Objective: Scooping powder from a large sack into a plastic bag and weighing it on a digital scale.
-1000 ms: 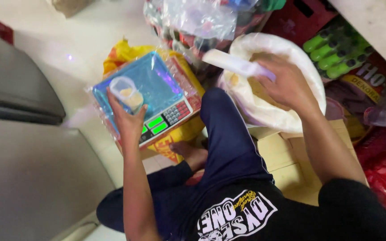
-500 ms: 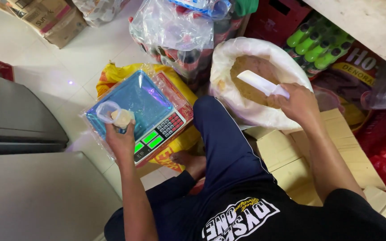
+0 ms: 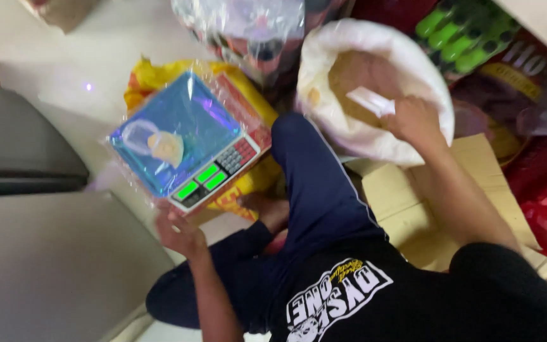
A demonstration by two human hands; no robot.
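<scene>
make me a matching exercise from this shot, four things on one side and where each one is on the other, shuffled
Things:
1. white scoop
2. small clear bag
3. left hand
4. green bottles

Places:
A. at the near edge of the weighing scale
B. top right, behind the white sack
C. lying on the blue scale pan
D. in the right hand, inside the sack mouth

Pairs: 1-D, 2-C, 3-A, 4-B

White scoop [image 3: 370, 101] (tilted) inside open white sack [image 3: 324, 120].
</scene>
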